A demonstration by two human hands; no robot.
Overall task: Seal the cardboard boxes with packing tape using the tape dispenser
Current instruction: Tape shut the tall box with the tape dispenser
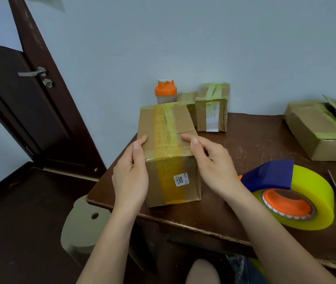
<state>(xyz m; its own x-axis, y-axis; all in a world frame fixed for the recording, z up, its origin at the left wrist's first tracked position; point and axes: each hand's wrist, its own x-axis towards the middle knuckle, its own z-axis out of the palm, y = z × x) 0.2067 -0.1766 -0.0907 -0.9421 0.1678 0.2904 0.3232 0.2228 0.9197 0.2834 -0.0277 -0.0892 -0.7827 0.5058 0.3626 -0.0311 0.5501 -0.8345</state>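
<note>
Looking forward and down from head height, wide-angle, straight lines bowing toward the edges. Sitting close over the near corner of the table (234, 144), facing the wall (183, 37) behind it. Taking in the door (19, 95) at far left, and the floor (19, 222) below it. Being the only view, overlapping with no other.

box in front (185, 128): plain brown cardboard, amber-yellow tape stripe down the middle, little white label with black print
tape roll (314, 193): bright neon yellow
dispenser (269, 175): dark blue guard, orange hub inside the roll
shaker bottle (166, 92): orange lid, greyish body
table (255, 144): dark brown, scuffed
door (19, 95): dark brown, silver handle
wall (204, 37): pale blue-grey
</note>
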